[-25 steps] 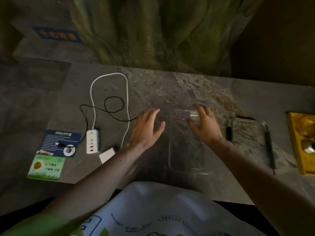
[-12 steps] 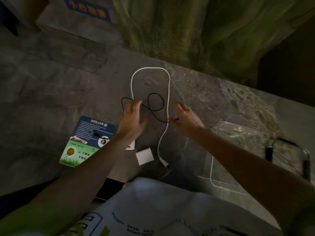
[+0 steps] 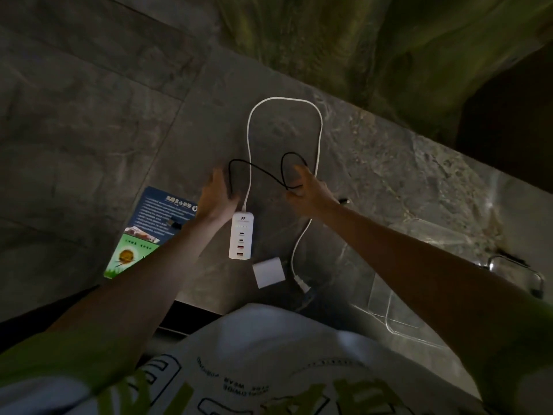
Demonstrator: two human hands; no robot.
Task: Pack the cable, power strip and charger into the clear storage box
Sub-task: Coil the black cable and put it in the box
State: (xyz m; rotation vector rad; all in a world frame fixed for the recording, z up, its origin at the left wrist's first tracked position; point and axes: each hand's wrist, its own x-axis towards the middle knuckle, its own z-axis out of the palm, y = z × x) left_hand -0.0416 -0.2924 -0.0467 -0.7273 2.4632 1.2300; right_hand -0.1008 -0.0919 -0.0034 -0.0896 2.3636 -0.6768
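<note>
Cable: the thin black cable (image 3: 293,153) lay loose on the stone tabletop (image 3: 374,163), left of centre. It had one small loop on its right side and a sharp bend on its left.
Right hand: the right hand (image 3: 305,194) was on the loop, with curled fingers and thumb pinching the cable where it crossed itself.
Left hand: the left hand (image 3: 217,196) was just beside the cable's left bend, its fingers fairly straight and close together. Blur hid whether it touched the wire.
Power strip: the white power strip (image 3: 241,236) lay between the forearms, nearer than the hands. Its white cord (image 3: 284,98) ran far, curved round and came back to a plug (image 3: 300,283) at the near edge.
Charger: the small white charger (image 3: 268,275) sat just near of the strip, beside the plug.
Clear storage box: the clear storage box (image 3: 386,307) stood open and apparently empty at the near right, partly behind the right forearm. Its lid (image 3: 514,262) lay further right.
Other things: a blue and green leaflet (image 3: 155,217) lay to the left, under the left forearm.
Step in hand: probably gathering the cable; nothing had been packed yet.
Next move: it likely called for coiling the cable clear of the white cord it crossed, then carrying it right into the box.
</note>
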